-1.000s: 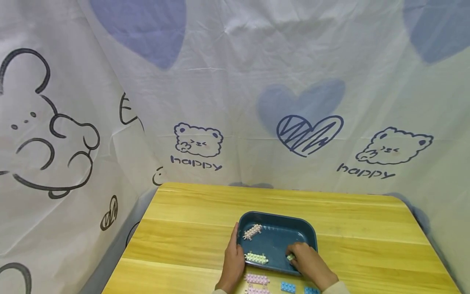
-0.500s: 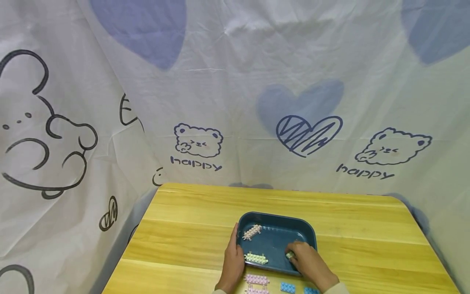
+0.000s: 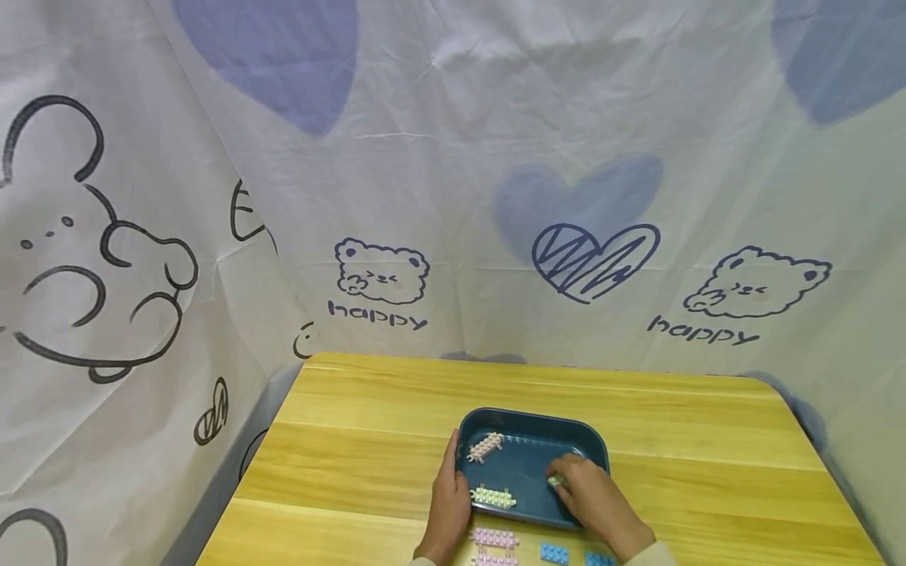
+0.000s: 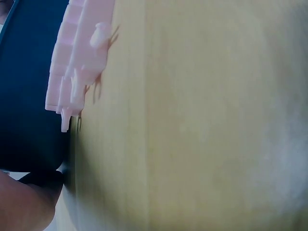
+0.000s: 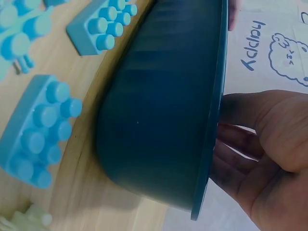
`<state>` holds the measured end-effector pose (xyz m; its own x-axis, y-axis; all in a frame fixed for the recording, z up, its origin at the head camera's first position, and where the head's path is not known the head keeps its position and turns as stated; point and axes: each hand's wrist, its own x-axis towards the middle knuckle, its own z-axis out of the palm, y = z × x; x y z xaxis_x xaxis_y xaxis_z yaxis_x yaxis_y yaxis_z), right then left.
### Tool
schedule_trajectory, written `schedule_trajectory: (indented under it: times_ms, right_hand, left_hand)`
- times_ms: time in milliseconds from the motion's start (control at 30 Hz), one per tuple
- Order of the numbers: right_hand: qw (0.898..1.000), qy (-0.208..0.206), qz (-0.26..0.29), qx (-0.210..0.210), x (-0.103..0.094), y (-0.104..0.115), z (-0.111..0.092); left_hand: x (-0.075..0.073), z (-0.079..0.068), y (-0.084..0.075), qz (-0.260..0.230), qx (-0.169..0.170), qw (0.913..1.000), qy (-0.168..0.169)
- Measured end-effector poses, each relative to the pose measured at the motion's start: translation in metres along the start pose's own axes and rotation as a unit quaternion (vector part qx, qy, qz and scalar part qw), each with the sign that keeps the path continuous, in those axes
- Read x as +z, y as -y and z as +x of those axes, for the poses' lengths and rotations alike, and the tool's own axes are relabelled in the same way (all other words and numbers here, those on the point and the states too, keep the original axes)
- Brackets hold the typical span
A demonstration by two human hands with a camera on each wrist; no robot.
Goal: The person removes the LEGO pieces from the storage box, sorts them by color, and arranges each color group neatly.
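A dark teal tray [image 3: 520, 465] stands on the table. My left hand [image 3: 449, 503] grips its left side, fingers along the outer wall and thumb by the rim. My right hand [image 3: 593, 497] reaches over the near right rim and pinches a small pale green building block [image 3: 555, 480] inside the tray. In the right wrist view, the tray wall [image 5: 159, 106] hides that block and the fingertips. A pale pink toothed block strip [image 3: 486, 447] lies at the tray's far left, and a pale green strip [image 3: 494, 497] at its near left.
Two pink strips [image 3: 495, 538] lie in front of the tray, with blue studded bricks [image 3: 554, 553] to their right. Another pale green piece [image 5: 28, 219] shows in the right wrist view. A printed curtain [image 3: 453, 189] hangs behind the wooden table [image 3: 368, 440].
My right hand has shifted slightly up and left inside the tray with the pale green block. The left hand and the tray have stayed nearly still.
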<state>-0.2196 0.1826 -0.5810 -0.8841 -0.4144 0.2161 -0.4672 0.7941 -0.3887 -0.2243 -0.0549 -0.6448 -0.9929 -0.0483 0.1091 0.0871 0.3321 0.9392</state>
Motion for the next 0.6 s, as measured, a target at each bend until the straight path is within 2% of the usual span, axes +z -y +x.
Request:
schedule_trajectory:
  times_ms: [367,600]
  right_hand:
    - [1.000,-0.002,-0.009,0.016,-0.003,0.005,-0.002]
    - [1.000,-0.024,-0.007,0.007,-0.012,0.009,-0.010]
  left_hand:
    - [0.000,-0.001,0.000,-0.007,-0.007,1.0000,-0.001]
    - [0.001,0.000,0.001,0.003,-0.004,1.0000,-0.006]
